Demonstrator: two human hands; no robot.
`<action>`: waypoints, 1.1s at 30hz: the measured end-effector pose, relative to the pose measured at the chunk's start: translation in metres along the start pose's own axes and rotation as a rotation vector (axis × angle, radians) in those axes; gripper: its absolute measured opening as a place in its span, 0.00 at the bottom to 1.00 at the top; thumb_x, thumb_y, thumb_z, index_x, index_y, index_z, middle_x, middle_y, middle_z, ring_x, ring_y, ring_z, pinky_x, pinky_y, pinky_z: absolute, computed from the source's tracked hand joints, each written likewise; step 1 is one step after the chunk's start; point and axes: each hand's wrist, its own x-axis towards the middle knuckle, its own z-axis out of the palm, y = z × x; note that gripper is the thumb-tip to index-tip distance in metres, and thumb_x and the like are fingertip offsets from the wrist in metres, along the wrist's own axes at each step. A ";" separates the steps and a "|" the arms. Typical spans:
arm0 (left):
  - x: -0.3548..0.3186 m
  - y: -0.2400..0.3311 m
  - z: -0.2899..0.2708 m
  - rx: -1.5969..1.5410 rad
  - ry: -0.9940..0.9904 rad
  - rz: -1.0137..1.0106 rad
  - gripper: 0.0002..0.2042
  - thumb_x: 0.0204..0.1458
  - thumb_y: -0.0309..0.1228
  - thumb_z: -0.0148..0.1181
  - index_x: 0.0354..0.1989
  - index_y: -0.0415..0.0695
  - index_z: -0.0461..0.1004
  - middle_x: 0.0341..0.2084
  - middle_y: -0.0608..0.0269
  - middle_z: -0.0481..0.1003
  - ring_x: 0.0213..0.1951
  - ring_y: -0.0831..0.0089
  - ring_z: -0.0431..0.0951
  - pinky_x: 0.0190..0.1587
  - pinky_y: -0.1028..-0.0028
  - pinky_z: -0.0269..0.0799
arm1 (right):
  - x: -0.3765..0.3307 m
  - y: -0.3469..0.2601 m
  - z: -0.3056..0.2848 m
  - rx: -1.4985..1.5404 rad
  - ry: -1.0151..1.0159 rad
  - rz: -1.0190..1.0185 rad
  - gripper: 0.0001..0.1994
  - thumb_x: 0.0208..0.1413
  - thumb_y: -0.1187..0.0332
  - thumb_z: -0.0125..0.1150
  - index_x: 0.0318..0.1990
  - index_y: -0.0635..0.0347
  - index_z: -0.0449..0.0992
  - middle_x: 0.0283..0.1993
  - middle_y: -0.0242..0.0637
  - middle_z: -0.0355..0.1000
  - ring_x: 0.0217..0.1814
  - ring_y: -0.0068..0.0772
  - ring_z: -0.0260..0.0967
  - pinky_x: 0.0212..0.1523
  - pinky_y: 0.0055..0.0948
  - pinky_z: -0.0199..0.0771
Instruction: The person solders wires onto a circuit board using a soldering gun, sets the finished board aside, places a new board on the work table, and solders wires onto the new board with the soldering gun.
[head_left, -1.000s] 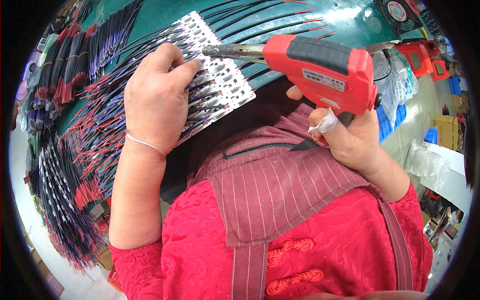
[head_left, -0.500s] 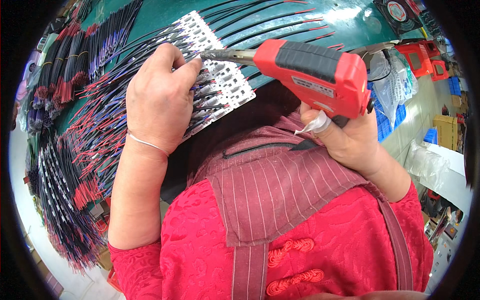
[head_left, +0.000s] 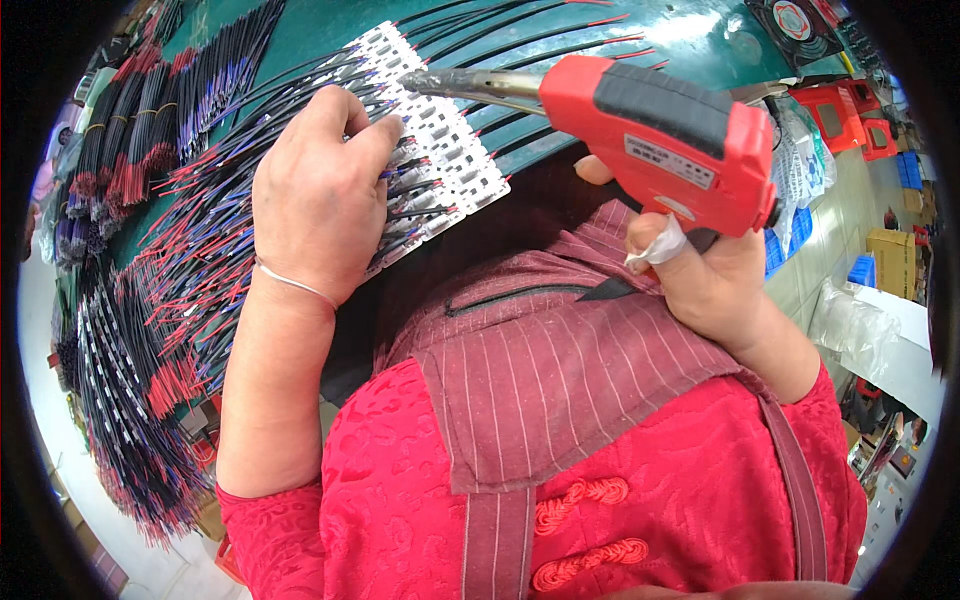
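On the green tabletop lies a white slotted panel. Above it, the red soldering gun points left, its long axis sloping down rightward; the right hand wraps its handle. The left hand curls over black wires; whether it pinches any, I cannot tell.

A green table carries a white panel and bundled black wires (many red-tipped).
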 end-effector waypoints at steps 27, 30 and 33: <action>0.001 -0.006 -0.002 -0.078 0.016 -0.031 0.19 0.35 0.14 0.59 0.36 0.49 0.81 0.30 0.61 0.71 0.33 0.62 0.76 0.36 0.67 0.72 | 0.004 -0.002 0.001 -0.057 -0.043 0.083 0.15 0.58 0.74 0.62 0.53 0.66 0.73 0.47 0.39 0.77 0.41 0.26 0.77 0.45 0.26 0.77; 0.002 -0.005 -0.002 -0.054 0.014 -0.023 0.18 0.35 0.14 0.59 0.36 0.48 0.81 0.30 0.61 0.71 0.33 0.62 0.76 0.35 0.66 0.72 | 0.005 -0.001 0.002 -0.032 -0.052 0.051 0.15 0.58 0.75 0.62 0.52 0.66 0.72 0.47 0.39 0.77 0.42 0.26 0.77 0.45 0.27 0.77; 0.001 -0.005 -0.002 -0.043 0.026 -0.010 0.18 0.35 0.14 0.59 0.35 0.48 0.81 0.30 0.61 0.71 0.33 0.62 0.75 0.35 0.66 0.72 | 0.007 0.002 0.001 -0.065 -0.101 -0.013 0.15 0.58 0.76 0.61 0.53 0.67 0.72 0.47 0.40 0.77 0.42 0.27 0.77 0.45 0.27 0.77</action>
